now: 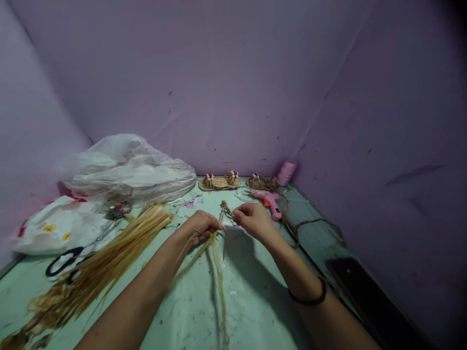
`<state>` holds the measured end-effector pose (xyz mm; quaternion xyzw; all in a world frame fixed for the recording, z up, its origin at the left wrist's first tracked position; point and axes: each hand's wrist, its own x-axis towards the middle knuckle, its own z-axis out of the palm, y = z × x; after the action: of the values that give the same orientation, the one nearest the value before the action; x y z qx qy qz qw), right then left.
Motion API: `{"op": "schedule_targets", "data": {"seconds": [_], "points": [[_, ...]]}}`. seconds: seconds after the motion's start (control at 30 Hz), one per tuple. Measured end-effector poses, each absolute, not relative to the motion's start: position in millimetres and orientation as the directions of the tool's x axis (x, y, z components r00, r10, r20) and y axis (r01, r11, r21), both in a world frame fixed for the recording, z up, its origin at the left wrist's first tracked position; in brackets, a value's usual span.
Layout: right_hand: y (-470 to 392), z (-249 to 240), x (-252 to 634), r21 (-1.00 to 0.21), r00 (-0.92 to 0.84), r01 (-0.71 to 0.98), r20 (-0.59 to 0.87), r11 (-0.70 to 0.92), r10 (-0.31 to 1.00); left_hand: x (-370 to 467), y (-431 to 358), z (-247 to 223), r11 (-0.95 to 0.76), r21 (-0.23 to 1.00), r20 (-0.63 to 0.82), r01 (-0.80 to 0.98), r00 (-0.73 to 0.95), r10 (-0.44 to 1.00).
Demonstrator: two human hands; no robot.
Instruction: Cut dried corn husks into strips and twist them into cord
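Observation:
Pale dried-fibre strands (pixel 219 270) run down over the table from the fingers of my left hand (pixel 201 227), which is closed in a pinch on them. Just beyond the fingertips, a short twisted or braided piece (pixel 226 208) of the same fibre ends in a small knot. To the right of that piece is my right hand (pixel 254 221), thumb and fingers pressed together close to the braid. What lies between its fingertips is too small to make out. A dark band circles the right wrist.
A bundle of dried fibre (pixel 116 248) and scissors (pixel 67 260) lie left, with plastic bags (pixel 127 167) behind. Woven slipper-shaped pieces (pixel 221 183), a pink thread spool (pixel 286 172) and a pink glue gun (pixel 269 199) stand at the back. A dark flat slab (pixel 365 296) lies right.

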<state>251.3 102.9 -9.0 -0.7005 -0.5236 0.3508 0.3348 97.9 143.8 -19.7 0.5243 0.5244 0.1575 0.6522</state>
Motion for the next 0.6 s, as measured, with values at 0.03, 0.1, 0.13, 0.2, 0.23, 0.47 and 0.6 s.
{"op": "schedule_targets", "data": {"seconds": [0.03,0.1,0.13,0.2,0.23,0.47,0.6], "points": [[105,-11,252,-0.879,0.204,0.381,-0.222,-0.286,0.954,97,144,-20,0.403,0.844,-0.527,0.353,0.415,0.742],[106,-15,248,-0.893,0.107,0.184,-0.398,-0.411,0.911,97,144,-22,0.394,0.844,-0.528,0.364,0.436,0.729],[105,-17,244,-0.881,0.051,0.132,-0.452,-0.454,0.891,97,144,-22,0.385,0.848,-0.521,0.364,0.439,0.732],[103,-21,236,-0.873,-0.013,0.111,-0.478,-0.474,0.878,97,144,-22,0.370,0.854,-0.509,0.366,0.434,0.744],[103,-22,234,-0.873,-0.027,0.105,-0.480,-0.475,0.877,98,143,-21,0.368,0.856,-0.506,0.364,0.436,0.745],[103,-19,256,-0.843,-0.099,0.350,-0.466,-0.407,0.879,102,142,-23,0.281,0.847,-0.473,0.451,0.398,0.786],[95,-3,281,-0.727,-0.071,0.667,-0.284,-0.166,0.956,107,140,-30,0.253,0.844,-0.438,0.473,0.334,0.835]]}}
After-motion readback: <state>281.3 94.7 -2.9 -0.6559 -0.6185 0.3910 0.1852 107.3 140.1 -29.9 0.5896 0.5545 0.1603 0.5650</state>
